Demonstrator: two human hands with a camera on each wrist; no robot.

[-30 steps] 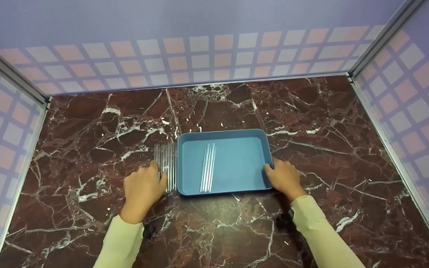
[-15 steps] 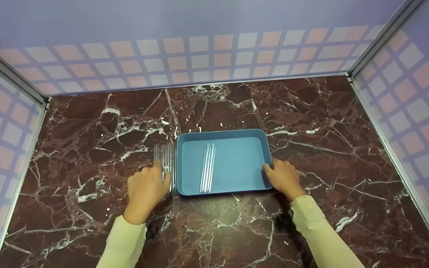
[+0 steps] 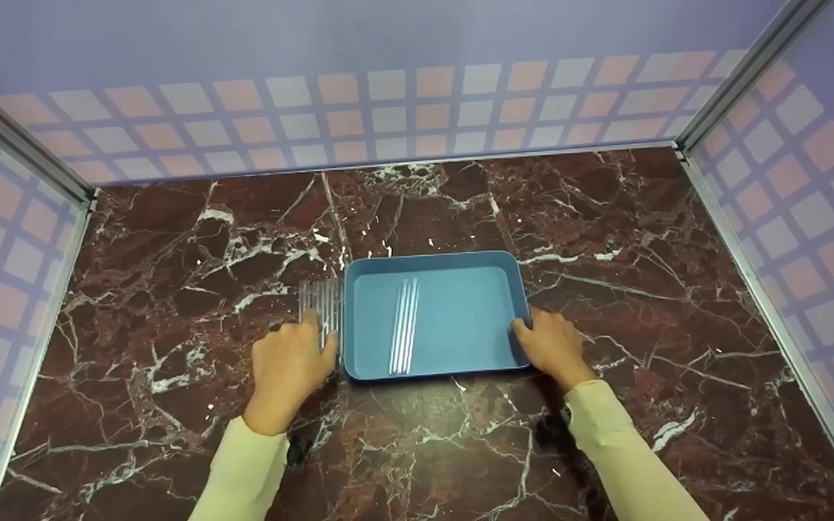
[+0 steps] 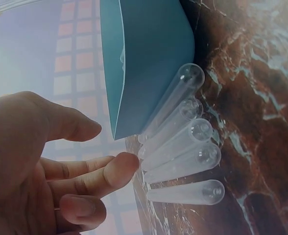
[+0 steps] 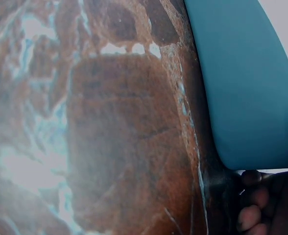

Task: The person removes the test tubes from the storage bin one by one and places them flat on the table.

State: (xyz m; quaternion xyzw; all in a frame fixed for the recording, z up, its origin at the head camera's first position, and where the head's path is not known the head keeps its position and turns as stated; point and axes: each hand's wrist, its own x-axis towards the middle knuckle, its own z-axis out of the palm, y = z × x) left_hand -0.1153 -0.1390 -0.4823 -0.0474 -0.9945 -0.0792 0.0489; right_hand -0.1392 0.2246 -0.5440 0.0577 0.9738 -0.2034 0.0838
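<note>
A blue rectangular tray (image 3: 460, 318) sits mid-table, holding several clear test tubes (image 3: 404, 325) side by side in its left half. More clear test tubes (image 4: 185, 192) lie in a row on the table along the tray's left wall, their rounded ends toward the person. Over these loose tubes is my left hand (image 3: 290, 362), hiding part of them in the head view. In the left wrist view its thumb and fingers are apart, with nothing between them, beside the tubes. My right hand (image 3: 551, 344) grips the tray's right wall, thumb over the rim and fingers outside.
The tray stands on a dark red marbled tabletop (image 3: 417, 449) with white veins. Purple panels with pink and white squares enclose it at the back (image 3: 388, 108) and both sides, with metal strips at the corners.
My left hand has shifted a little to the right, closer to the tray, over the loose test tubes. The right hand, the tray and the test tubes in it have stayed put.
</note>
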